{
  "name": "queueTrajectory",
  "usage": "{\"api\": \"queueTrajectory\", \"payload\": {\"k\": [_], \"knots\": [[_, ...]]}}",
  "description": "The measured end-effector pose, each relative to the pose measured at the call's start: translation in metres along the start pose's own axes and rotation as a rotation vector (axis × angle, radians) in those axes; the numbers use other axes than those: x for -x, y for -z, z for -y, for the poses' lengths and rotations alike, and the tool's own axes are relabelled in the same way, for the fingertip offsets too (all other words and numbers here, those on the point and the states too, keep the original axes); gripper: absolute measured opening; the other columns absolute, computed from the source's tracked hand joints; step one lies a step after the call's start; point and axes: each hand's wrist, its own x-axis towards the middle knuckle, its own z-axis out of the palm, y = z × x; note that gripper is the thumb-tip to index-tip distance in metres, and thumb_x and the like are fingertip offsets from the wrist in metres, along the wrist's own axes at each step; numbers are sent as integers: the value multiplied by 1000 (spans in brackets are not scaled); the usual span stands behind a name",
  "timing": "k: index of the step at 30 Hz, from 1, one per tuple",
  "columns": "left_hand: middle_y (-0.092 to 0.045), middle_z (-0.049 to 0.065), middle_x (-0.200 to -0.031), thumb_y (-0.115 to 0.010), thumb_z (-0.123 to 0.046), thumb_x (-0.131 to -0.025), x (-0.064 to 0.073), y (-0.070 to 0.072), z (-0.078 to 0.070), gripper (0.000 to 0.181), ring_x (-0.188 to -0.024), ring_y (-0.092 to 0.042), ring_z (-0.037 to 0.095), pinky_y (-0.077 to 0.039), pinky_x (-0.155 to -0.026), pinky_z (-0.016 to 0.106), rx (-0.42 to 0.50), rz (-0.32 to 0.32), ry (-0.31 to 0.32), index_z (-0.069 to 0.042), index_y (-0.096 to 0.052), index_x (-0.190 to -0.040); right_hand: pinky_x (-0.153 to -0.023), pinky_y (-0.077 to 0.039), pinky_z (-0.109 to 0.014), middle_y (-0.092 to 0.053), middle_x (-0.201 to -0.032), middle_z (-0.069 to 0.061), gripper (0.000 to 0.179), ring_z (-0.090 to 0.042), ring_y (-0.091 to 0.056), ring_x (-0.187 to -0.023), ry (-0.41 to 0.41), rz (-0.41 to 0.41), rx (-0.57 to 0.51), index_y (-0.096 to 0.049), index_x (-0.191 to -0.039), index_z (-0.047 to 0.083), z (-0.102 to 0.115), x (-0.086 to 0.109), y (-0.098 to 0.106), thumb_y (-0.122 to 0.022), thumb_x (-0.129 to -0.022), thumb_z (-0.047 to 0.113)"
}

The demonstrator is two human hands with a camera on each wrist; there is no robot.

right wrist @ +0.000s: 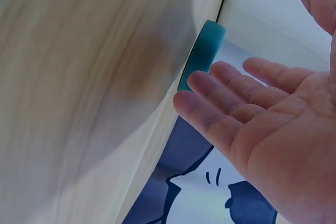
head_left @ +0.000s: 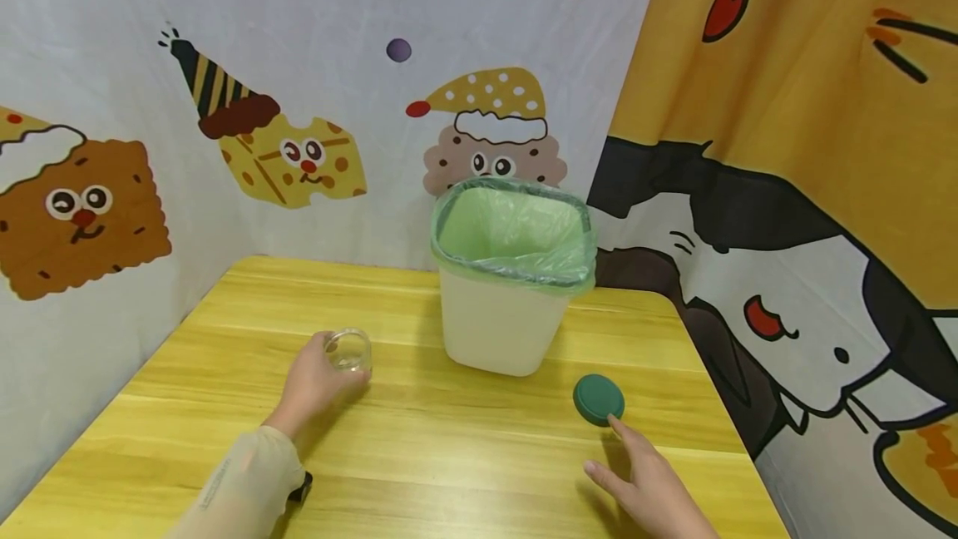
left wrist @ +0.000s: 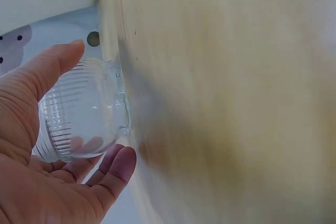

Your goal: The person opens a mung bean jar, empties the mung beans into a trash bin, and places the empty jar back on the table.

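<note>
A clear ribbed glass jar (head_left: 352, 349) stands on the left part of the wooden table (head_left: 449, 447). My left hand (head_left: 320, 377) is curled round it, and the left wrist view shows the thumb along one side of the jar (left wrist: 86, 108) and the fingers on the other. The jar's narrower end faces the tabletop. On the right lies a round dark green lid (head_left: 599, 398). My right hand (head_left: 647, 472) reaches toward its near edge with fingers extended and thumb apart; whether a fingertip touches the lid I cannot tell.
A pale bin (head_left: 497, 323) with a green rim and a clear plastic liner stands at the back of the table, between the jar and the lid. Behind hangs a white cloth (head_left: 314, 7) with cartoon prints; a yellow printed cloth (head_left: 808, 90) hangs at the right.
</note>
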Motion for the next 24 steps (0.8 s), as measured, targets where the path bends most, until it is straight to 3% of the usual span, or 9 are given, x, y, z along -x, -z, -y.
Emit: {"api": "queueTrajectory", "payload": {"k": [6,16,24], "knots": [[-49,35,-156,-90,-34,-85,-22,2,0,99,-133,-57,52,-59,-98,57,14,9,-3,9,-35,-156,-115,-43,-72,-46,-162,-32,99,-55,-44,-148,3,4,-4,-40,-162,-2,4,0,1,-71,-95,65],[-49,33,-155,-92,-35,-84,-42,2,-4,102,-136,-55,51,-52,-111,63,0,4,7,8,-35,-157,-114,-44,-72,-45,-162,-32,99,-55,-45,-148,0,3,-7,-40,-162,-1,6,1,1,-72,-95,64],[-50,33,-155,-92,-34,-83,-52,0,-6,102,-135,-55,51,-51,-112,63,16,-10,14,8,-36,-158,-115,-43,-72,-46,-161,-32,98,-55,-45,-148,5,-2,-6,-41,-161,-2,6,0,1,-73,-95,63]]}}
